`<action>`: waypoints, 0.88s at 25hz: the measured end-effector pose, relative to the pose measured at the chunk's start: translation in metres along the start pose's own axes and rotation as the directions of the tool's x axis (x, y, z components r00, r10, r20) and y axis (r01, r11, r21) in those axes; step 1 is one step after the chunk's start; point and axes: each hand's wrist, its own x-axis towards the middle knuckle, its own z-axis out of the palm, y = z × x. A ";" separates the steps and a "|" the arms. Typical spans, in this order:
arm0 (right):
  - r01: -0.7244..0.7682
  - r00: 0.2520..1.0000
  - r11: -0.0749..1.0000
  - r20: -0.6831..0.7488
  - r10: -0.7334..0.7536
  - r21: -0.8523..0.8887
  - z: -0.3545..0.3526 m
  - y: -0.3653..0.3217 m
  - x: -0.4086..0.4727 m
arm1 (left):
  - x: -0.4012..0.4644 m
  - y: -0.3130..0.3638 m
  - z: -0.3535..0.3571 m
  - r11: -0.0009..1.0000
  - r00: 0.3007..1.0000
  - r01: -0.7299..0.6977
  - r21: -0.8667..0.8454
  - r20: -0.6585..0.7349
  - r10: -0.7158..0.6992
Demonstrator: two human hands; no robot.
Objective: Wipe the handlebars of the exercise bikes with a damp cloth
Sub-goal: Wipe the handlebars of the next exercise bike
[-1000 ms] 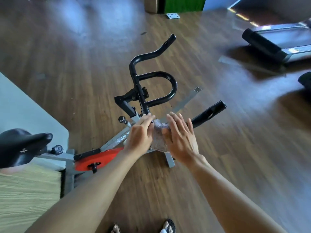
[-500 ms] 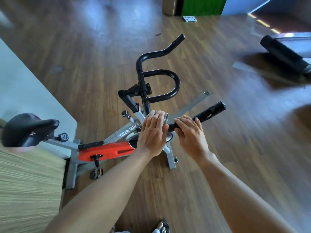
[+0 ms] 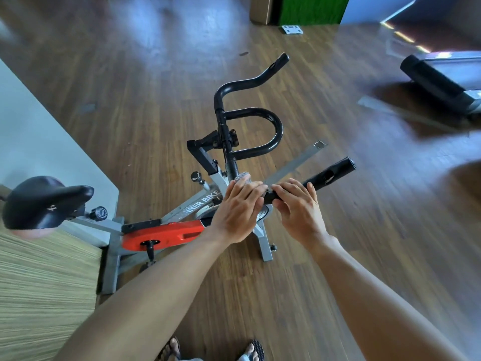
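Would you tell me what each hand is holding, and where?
Left hand presses the cloth onto the handlebar; right hand grips its near bar.

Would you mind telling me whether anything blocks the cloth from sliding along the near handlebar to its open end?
Yes: the right hand grips the near handlebar just beyond the cloth held by the left hand. Past that hand, the bar looks bare.
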 end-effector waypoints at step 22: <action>-0.045 0.998 0.999 0.044 0.044 0.011 -0.004 -0.002 -0.002 | 0.043 -0.078 -0.028 0.982 0.979 -0.132 -0.137 0.137 0.151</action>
